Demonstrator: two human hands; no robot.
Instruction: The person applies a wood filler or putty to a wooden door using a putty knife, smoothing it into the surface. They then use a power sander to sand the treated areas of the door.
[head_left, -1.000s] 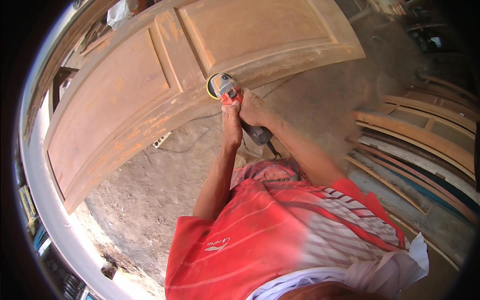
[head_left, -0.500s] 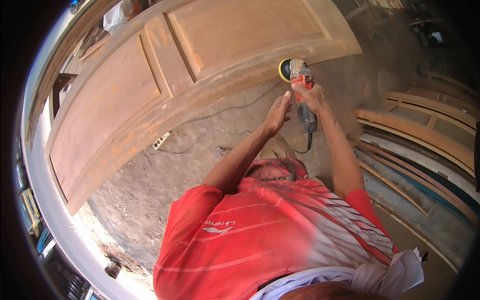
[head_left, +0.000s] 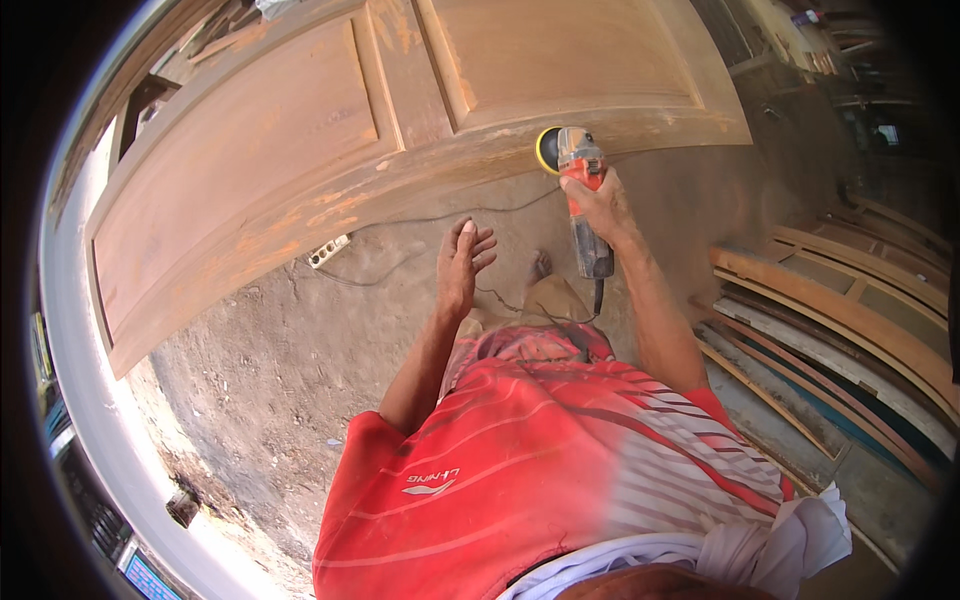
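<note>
Right-hand grip (head_left: 600, 205) clenched around the body of the orange angle grinder (head_left: 580, 190), yellow sanding disc (head_left: 546, 149) pressed to the lower edge of the panelled wooden door (head_left: 300, 150) lying flat and raised above the floor; left-hand grip (head_left: 462, 262) now released and empty, fingers spread in the air above the dirt floor (head_left: 270, 350), whereas half a second ago closed in beside the right one on the tool; so one-handed sanding at this instant, probably lighter control of the disc along the edge; grinder further right along the door edge than a second ago. Black cable (head_left: 440, 215) trailing from the tool across the floor to a white socket strip (head_left: 328, 250) under the door's overhang; one bare foot (head_left: 540, 265) just visible below the tool; curved timber frames (head_left: 850, 290) stacked at right. Door's supports hidden beneath it; far corners cut off by the fisheye rim; disc contact too small to judge exactly; dust hard to tell.
</note>
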